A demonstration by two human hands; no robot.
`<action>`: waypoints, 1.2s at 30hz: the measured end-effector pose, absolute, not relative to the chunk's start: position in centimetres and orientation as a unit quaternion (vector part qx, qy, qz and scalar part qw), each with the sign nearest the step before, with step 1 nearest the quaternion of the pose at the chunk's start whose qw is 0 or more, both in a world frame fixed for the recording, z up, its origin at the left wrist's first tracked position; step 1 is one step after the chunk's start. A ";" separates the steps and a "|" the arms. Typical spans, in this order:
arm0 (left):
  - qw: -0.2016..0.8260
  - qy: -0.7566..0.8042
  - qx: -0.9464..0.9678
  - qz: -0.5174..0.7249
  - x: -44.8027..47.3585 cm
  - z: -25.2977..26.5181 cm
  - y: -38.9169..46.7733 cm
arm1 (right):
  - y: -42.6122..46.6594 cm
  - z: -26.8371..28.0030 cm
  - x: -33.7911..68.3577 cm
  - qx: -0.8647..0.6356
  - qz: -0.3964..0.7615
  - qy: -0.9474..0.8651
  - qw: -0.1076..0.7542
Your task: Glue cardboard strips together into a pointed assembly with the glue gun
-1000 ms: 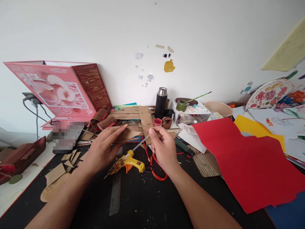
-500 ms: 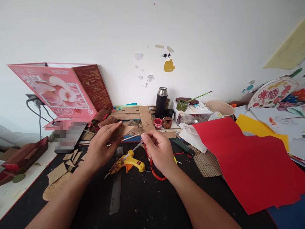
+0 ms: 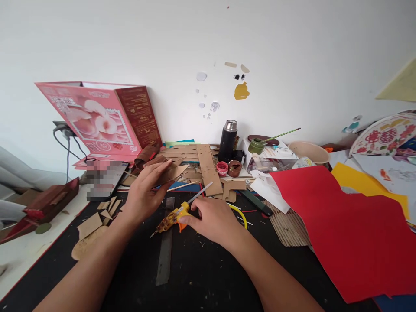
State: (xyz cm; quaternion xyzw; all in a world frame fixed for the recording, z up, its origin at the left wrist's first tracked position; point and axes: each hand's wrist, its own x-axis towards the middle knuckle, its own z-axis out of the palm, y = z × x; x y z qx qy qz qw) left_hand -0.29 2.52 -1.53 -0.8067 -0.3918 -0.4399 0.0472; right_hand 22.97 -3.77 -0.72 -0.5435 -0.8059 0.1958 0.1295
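My left hand (image 3: 146, 186) is closed on a thin piece of brown cardboard (image 3: 178, 171), held above the table with its fingers along the top. A slim wooden stick (image 3: 184, 186) shows just past the thumb; whether the hand holds it, I cannot tell. A yellow hot glue gun (image 3: 173, 218) with an orange trigger (image 3: 182, 226) points toward the lower left. Its handle is in my right hand (image 3: 214, 219), which mostly hides it. From the gun's back a pale glue stick (image 3: 202, 193) juts out. Beneath the gun lies a grey metal ruler (image 3: 165, 255).
Cardboard scraps (image 3: 89, 226) lie at left. Behind are a black thermos (image 3: 228, 141), open red (image 3: 222, 168) and brown paint pots (image 3: 234, 167). A green cutter (image 3: 256, 203), corrugated cardboard (image 3: 286, 225) and a large red sheet (image 3: 344, 234) occupy the right. A pink box (image 3: 100, 121) stands back left.
My right hand has gone from the glue stick's rear end down onto the glue gun's handle. The left hand keeps the cardboard. The view has swung slightly left.
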 end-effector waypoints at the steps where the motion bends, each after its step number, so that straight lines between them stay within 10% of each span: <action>1: 0.046 -0.390 -0.808 -0.438 -0.3 -1.6 2.5 | -3.8 -0.8 22.9 -0.543 0.188 -0.811 0.109; 8: 0.044 -0.387 -0.810 -0.438 -0.4 -1.8 2.8 | -4.2 -0.8 22.1 -0.544 0.183 -0.817 0.055; 26: 0.036 -0.464 -0.717 -0.519 -1.9 -1.4 3.2 | -1.3 -2.9 23.7 -0.398 0.688 -0.390 0.465; 36: 0.002 -0.428 -0.767 -0.478 -1.6 -1.9 3.4 | -2.2 -1.3 24.2 -0.229 0.751 -0.386 0.484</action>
